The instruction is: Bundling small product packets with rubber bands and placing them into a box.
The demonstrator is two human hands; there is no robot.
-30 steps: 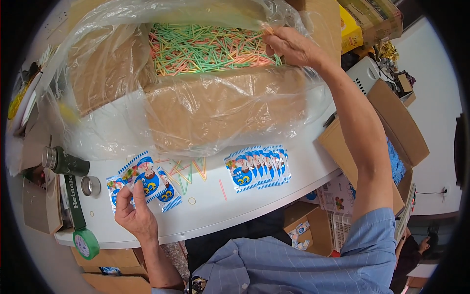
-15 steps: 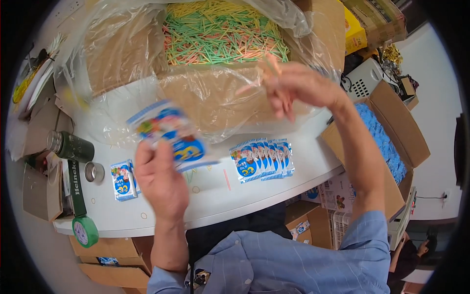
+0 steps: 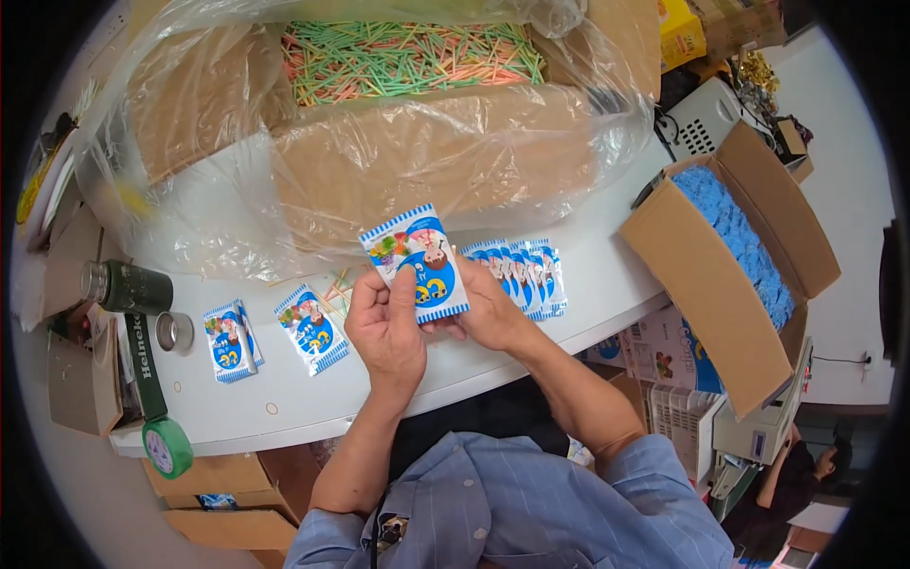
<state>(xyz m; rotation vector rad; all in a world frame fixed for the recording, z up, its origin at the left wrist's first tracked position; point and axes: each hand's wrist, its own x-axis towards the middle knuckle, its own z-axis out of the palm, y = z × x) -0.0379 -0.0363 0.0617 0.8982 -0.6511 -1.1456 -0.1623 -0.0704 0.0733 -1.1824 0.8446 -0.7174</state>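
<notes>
My left hand [image 3: 389, 318] pinches a blue-and-white packet [image 3: 431, 248] with a cartoon print, its thumb on the front. My right hand [image 3: 493, 308] grips the same packet from its right side, with fingertips curled below and behind it. Whether any sticks are in the right hand is hidden. Just left of my left hand, one such packet [image 3: 312, 327] lies on the white table [image 3: 227, 417]. Farther left is a small stack of packets [image 3: 230, 343]. An overlapping row of packets [image 3: 536, 275] lies right of my right hand, partly covered by it.
Thin coloured sticks [image 3: 408, 62] fill a plastic-lined carton [image 3: 436, 161] across the far side. At right stands an open carton [image 3: 706, 303] of blue packets. A dark green flask [image 3: 137, 287], metal cup [image 3: 174, 332] and green tape roll [image 3: 167, 448] are at left.
My right hand has come down from the carton, where it held pink sticks, to the packet. My left hand has moved right. A packet now shows where my left hand was.
</notes>
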